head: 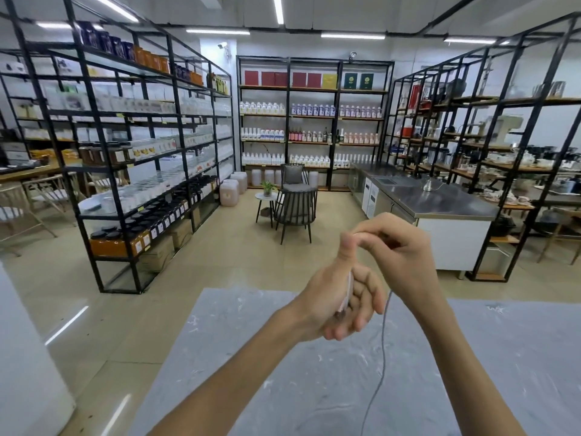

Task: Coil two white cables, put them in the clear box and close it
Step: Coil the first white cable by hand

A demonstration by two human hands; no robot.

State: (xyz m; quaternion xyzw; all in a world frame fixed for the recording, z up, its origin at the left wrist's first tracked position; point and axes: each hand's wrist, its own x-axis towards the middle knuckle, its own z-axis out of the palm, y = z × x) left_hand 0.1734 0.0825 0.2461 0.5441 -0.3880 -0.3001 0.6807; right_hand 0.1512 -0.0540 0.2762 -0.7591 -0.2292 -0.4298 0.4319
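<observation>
Above the grey marbled tabletop (pixel 503 357), my two hands meet at chest height with the thin white cable (pixel 383 350) between them. My left hand (pixel 336 305) stands with its thumb up and its fingers half curled, and pale turns of the cable lie against the palm side, running roughly up and down along the hand; how many turns there are I cannot tell, since the fingers hide most of them. My right hand (pixel 396 256) sits just above and to the right of it, its fingertips pinched together by my left thumb; I judge that they hold the cable there, though the strand itself is too fine to make out at the pinch.

What the next wrap depends on is the free length. It drops from under my right hand, passes just to the right of my left fingers without touching them, and hangs nearly straight down toward the table, leaving view at the bottom edge. So the slack lies below and to the right of the bundle, nearer my right hand, and I expect that hand must carry it round the left one.

No clear box and no second cable show from this view.
</observation>
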